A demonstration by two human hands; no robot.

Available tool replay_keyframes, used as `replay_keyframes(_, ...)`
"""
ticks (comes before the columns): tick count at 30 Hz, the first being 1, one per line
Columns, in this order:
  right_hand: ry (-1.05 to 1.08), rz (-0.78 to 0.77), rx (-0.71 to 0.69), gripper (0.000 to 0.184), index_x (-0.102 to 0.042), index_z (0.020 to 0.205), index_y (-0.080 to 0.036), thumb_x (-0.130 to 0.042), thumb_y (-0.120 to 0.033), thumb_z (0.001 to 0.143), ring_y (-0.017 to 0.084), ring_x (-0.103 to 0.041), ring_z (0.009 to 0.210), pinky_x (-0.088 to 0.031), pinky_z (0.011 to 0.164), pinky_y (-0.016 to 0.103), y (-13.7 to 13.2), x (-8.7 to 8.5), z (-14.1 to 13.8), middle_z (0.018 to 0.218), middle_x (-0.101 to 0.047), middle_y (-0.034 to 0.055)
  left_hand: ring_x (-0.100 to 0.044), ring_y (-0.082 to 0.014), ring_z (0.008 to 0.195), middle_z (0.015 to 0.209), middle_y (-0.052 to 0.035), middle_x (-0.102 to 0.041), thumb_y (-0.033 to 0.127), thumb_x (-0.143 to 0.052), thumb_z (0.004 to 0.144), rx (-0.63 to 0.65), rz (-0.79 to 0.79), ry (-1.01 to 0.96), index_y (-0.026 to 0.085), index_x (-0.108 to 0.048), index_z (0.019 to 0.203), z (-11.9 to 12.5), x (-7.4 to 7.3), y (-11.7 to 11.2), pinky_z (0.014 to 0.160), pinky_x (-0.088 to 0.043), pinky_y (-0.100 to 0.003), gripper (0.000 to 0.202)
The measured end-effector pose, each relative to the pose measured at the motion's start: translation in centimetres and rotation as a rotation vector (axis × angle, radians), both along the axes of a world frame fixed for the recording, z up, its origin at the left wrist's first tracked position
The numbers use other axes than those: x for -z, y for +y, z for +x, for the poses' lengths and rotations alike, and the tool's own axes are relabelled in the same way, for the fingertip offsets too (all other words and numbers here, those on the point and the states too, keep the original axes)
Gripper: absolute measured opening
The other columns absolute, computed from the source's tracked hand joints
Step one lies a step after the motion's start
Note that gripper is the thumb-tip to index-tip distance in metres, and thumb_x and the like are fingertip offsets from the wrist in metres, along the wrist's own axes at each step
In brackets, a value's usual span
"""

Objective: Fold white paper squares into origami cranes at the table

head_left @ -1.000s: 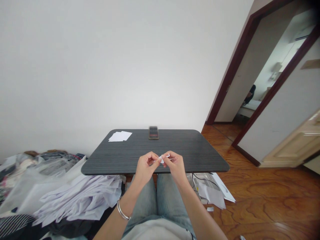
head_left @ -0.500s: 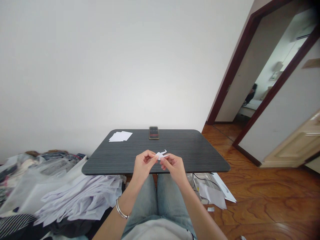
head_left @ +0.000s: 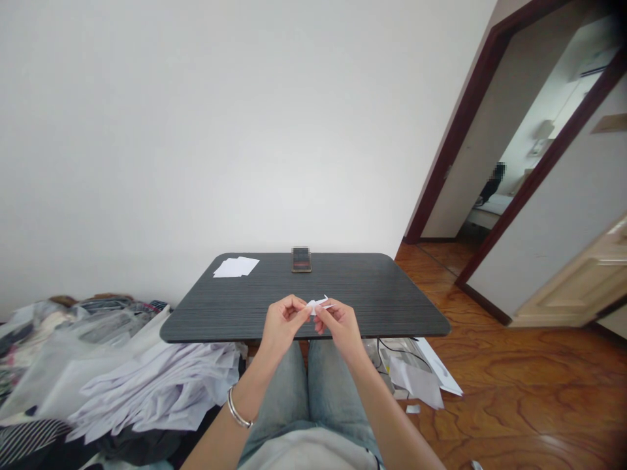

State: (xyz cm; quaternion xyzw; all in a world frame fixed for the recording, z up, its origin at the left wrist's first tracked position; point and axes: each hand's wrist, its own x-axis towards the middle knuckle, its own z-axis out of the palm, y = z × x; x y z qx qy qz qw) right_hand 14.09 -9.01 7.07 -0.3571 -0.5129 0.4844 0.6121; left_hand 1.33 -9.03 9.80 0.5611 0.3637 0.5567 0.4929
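- Head view: left hand (head_left: 283,325) and right hand (head_left: 341,328) closed, fingertips pinching a small folded white paper figure (head_left: 317,305), held just above the dark surface (head_left: 386,300), at twelve o'clock from the lap.
- Too hard a pinch: thin paper points crumpled or torn.
- Loosened fingertips: figure dropped onto the surface.

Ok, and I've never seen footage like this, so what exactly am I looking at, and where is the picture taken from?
There's no machine here. Those are a person's own bare hands, filmed by a camera worn on their head, looking forward and down over their lap. All three pictures come from that one camera. The left hand and right hand hold a small folded white paper figure between them. Farther along the dark wood-grain table are some white paper sheets and a phone.
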Motion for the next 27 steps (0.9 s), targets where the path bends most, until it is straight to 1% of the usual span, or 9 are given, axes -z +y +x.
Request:
replay_keyframes(4, 0.003, 0.007, 0.017, 0.025, -0.06, 0.064, -0.016, -0.065, -0.039, 0.071, 0.006, -0.046, 0.037, -0.038, 0.035, 0.017, 0.11, 0.02, 0.05, 0.048, -0.055, -0.0031, -0.055, -0.01, 0.056, 0.061, 0.0008, -0.059, 0.03, -0.072, 0.064, 0.009, -0.048, -0.047, 0.013, -0.057, 0.064, 0.02, 0.3, 0.02, 0.058, -0.047, -0.023, 0.023)
replay_keyframes(8, 0.02, 0.002, 0.019, 0.027, -0.06, 0.065, -0.016, -0.065, -0.042, 0.07, 0.007, -0.048, 0.038, -0.04, 0.035, 0.018, 0.34, 0.32, 0.27, 0.048, -0.056, -0.0026, -0.059, -0.0116, 0.059, 0.064, 0.0002, -0.061, 0.03, -0.071, 0.065, 0.013, -0.084, -0.104, 0.014, -0.056, 0.071, -0.12, 0.5, 0.0, 0.062, -0.049, -0.025, 0.022)
replay_keyframes(11, 0.046, -0.007, 0.003, 0.027, -0.061, 0.067, -0.016, -0.067, -0.043, 0.068, 0.009, -0.051, 0.039, -0.043, 0.036, 0.019, 0.47, 0.48, 0.31, 0.05, -0.057, -0.0021, -0.059, -0.0114, 0.058, 0.062, 0.0011, -0.06, 0.028, -0.071, 0.065, -0.007, -0.086, -0.098, 0.014, -0.055, 0.069, -0.25, 0.46, -0.04, 0.062, -0.049, -0.025, 0.022)
replay_keyframes(13, 0.051, -0.004, 0.005, 0.027, -0.061, 0.068, -0.016, -0.067, -0.042, 0.068, 0.009, -0.051, 0.04, -0.043, 0.037, 0.019, 0.49, 0.52, 0.29, 0.051, -0.058, -0.0019, -0.059, -0.0112, 0.057, 0.06, 0.0022, -0.06, 0.028, -0.072, 0.063, -0.006, -0.094, -0.101, 0.015, -0.055, 0.07, -0.29, 0.44, -0.06, 0.061, -0.049, -0.024, 0.023)
replay_keyframes(16, 0.025, 0.006, 0.033, 0.026, -0.059, 0.065, -0.017, -0.066, -0.042, 0.069, 0.008, -0.048, 0.038, -0.039, 0.035, 0.018, 0.44, 0.45, 0.3, 0.05, -0.056, -0.0027, -0.059, -0.0113, 0.057, 0.059, 0.0031, -0.06, 0.028, -0.072, 0.063, 0.019, -0.093, -0.067, 0.015, -0.059, 0.08, -0.24, 0.51, -0.02, 0.059, -0.047, -0.023, 0.025)
replay_keyframes(18, -0.017, 0.017, 0.021, 0.026, -0.058, 0.064, -0.017, -0.065, -0.041, 0.07, 0.007, -0.047, 0.038, -0.038, 0.036, 0.017, 0.35, 0.37, 0.37, 0.049, -0.054, -0.0035, -0.059, -0.012, 0.061, 0.064, 0.0005, -0.063, 0.029, -0.071, 0.065, 0.01, -0.071, -0.029, 0.014, -0.063, 0.086, -0.15, 0.6, 0.07, 0.06, -0.046, -0.023, 0.027)
replay_keyframes(21, -0.08, 0.029, -0.036, 0.023, -0.059, 0.065, -0.017, -0.064, -0.038, 0.072, 0.007, -0.048, 0.041, -0.038, 0.038, 0.017, 0.2, 0.27, 0.48, 0.05, -0.053, -0.004, -0.059, -0.0143, 0.068, 0.074, -0.0041, -0.067, 0.03, -0.069, 0.067, -0.003, -0.056, 0.01, 0.012, -0.067, 0.081, -0.02, 0.67, 0.24, 0.065, -0.046, -0.025, 0.023)
replay_keyframes(23, -0.074, 0.022, -0.061, 0.022, -0.06, 0.067, -0.017, -0.065, -0.037, 0.072, 0.007, -0.049, 0.042, -0.039, 0.039, 0.016, 0.11, 0.23, 0.52, 0.052, -0.054, -0.0038, -0.058, -0.0146, 0.066, 0.071, -0.0039, -0.067, 0.03, -0.068, 0.067, -0.005, -0.053, 0.021, 0.012, -0.067, 0.074, 0.01, 0.61, 0.32, 0.066, -0.045, -0.026, 0.019)
replay_keyframes(27, 0.045, 0.004, -0.111, 0.026, -0.062, 0.071, -0.017, -0.06, -0.042, 0.076, 0.009, -0.053, 0.046, -0.042, 0.04, 0.018, -0.03, 0.2, 0.45, 0.058, -0.059, -0.0011, -0.053, -0.0119, 0.059, 0.062, -0.0007, -0.063, 0.031, -0.07, 0.066, -0.032, -0.046, -0.028, 0.013, -0.065, 0.066, -0.11, 0.46, 0.42, 0.061, -0.041, -0.024, 0.018)
